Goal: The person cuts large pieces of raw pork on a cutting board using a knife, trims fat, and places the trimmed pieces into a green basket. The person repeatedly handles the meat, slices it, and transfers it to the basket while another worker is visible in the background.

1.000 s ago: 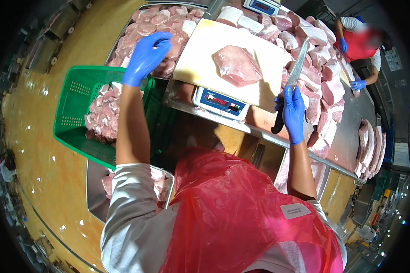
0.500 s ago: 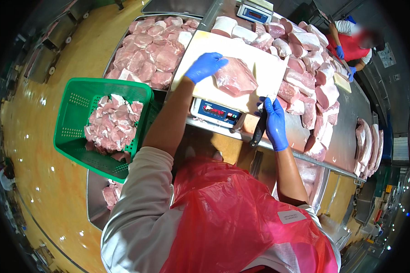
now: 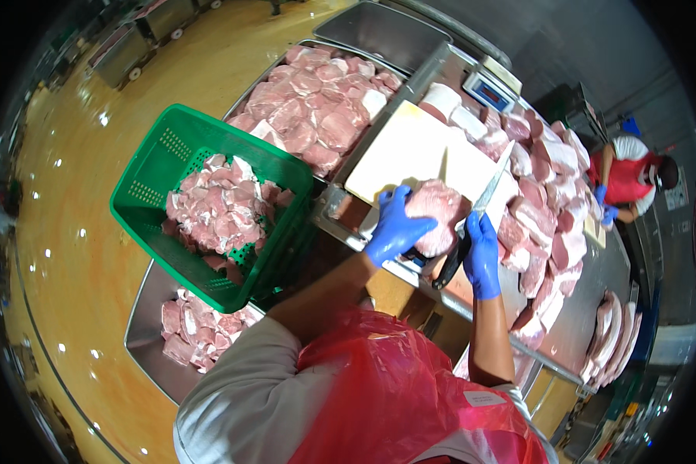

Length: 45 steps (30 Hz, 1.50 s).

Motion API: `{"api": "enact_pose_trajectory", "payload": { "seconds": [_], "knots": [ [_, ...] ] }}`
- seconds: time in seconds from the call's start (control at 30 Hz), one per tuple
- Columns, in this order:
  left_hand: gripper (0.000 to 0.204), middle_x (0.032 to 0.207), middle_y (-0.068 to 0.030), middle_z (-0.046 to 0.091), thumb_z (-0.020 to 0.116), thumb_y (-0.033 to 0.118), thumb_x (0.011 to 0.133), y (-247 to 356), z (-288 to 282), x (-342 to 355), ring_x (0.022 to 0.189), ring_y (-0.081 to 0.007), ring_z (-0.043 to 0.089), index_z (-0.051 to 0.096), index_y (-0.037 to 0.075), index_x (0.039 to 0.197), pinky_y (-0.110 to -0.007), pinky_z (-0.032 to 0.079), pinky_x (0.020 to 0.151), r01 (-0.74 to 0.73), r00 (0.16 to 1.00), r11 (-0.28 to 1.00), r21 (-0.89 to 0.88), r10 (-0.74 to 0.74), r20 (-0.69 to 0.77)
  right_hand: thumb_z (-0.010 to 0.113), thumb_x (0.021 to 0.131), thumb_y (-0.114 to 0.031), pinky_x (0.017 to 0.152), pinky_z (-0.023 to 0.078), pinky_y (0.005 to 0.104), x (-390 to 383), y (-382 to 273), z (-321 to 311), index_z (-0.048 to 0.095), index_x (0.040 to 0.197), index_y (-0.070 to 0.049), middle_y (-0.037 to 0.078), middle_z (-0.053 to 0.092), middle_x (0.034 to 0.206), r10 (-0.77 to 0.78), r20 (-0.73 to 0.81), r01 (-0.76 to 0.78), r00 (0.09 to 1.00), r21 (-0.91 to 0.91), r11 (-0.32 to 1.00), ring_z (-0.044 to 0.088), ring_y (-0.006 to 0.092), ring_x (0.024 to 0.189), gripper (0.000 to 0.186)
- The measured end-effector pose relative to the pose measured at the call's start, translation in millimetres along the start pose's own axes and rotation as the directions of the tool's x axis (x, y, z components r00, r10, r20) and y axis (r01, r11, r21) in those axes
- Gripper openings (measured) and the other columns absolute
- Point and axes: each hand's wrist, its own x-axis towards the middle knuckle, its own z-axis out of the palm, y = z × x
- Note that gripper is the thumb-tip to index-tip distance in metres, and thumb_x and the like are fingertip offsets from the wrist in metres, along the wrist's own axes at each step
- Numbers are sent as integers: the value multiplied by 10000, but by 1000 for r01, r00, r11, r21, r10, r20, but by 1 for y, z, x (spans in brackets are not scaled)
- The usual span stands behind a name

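My left hand [image 3: 398,226], in a blue glove, grips the near left side of a pale pink piece of pork [image 3: 436,207], its fingers and thumb around it. The pork is tilted at the near edge of the white cutting board [image 3: 387,151]. In my right hand [image 3: 482,259], also gloved in blue, is a knife [image 3: 493,182] with a black handle. Its blade points up and away, just right of the pork and apart from my left hand. Beneath the pork, a scale's display is mostly hidden.
Thick pork loin pieces [image 3: 530,213] are heaped right of the board. Cut slices fill a metal tub [image 3: 243,100] at far left. A green crate [image 3: 143,213] holds trimmings, above another metal bin [image 3: 143,348]. A second scale [image 3: 489,89] stands behind. A co-worker [image 3: 626,174] is at far right.
My left hand has shifted from the pork's far left side to its near side, and the pork is now tilted at the board's near edge. The knife stays in my right hand. The view has turned.
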Motion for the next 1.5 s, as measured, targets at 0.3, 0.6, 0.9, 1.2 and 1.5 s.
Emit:
{"api": "enact_pose_trajectory", "payload": {
  "seconds": [0.3, 0.6, 0.9, 1.2, 1.5],
  "knots": [
    [470, 1211, -108, 571, 668, 46, 914, -9, -66, 56, 1118, -220, 609, 416, 24, 1310, -325, 565, 896, 13, 997, 282, -959, 75, 36, 475, 1064, -267, 1004, 508, 475, -13, -51, 28, 457, 1418, -38, 154, 493, 1465, -159, 107, 140, 981, 169, 976, 494, 288, 1341, 422],
    [844, 1328, -126, 513, 784, 509, 774, 65, -88, 377, 1085, -301, 597, 418, 78, 1402, -437, 522, 924, 33, 882, 687, -726, -361, -302, 466, 1068, -285, 939, 545, 489, -26, -35, -26, 507, 1358, -31, 151, 569, 1380, -116, -117, 128, 986, 100, 987, 568, 269, 1248, 388],
    [207, 957, -207, 697, 584, 154, 930, 95, 133, 79, 888, -280, 694, 676, 4, 1039, -378, 535, 805, -435, 626, 774, -460, 627, 463, 465, 1066, -319, 868, 570, 484, -119, 40, -100, 554, 1249, -18, 142, 664, 1200, 31, -360, -10, 932, 60, 998, 650, 274, 1104, 364],
    [402, 989, -278, 614, 597, 164, 844, 55, 218, -76, 953, -462, 609, 516, -48, 1176, -524, 499, 842, -570, 449, 813, -120, 431, 783, 489, 1064, -245, 786, 567, 369, -218, 45, -169, 575, 1155, -47, 97, 697, 1023, -9, -725, 203, 689, 181, 962, 682, 204, 928, 235],
    [1000, 1543, -244, 321, 767, 371, 771, 103, 390, 54, 1415, -409, 343, 231, 66, 1559, -678, 337, 1037, -796, 601, 368, 481, 382, 702, 513, 1058, -281, 795, 551, 334, -319, 92, -195, 574, 1070, -33, 112, 692, 989, 62, -872, 136, 486, 145, 980, 662, 176, 867, 255]
  ]
}}
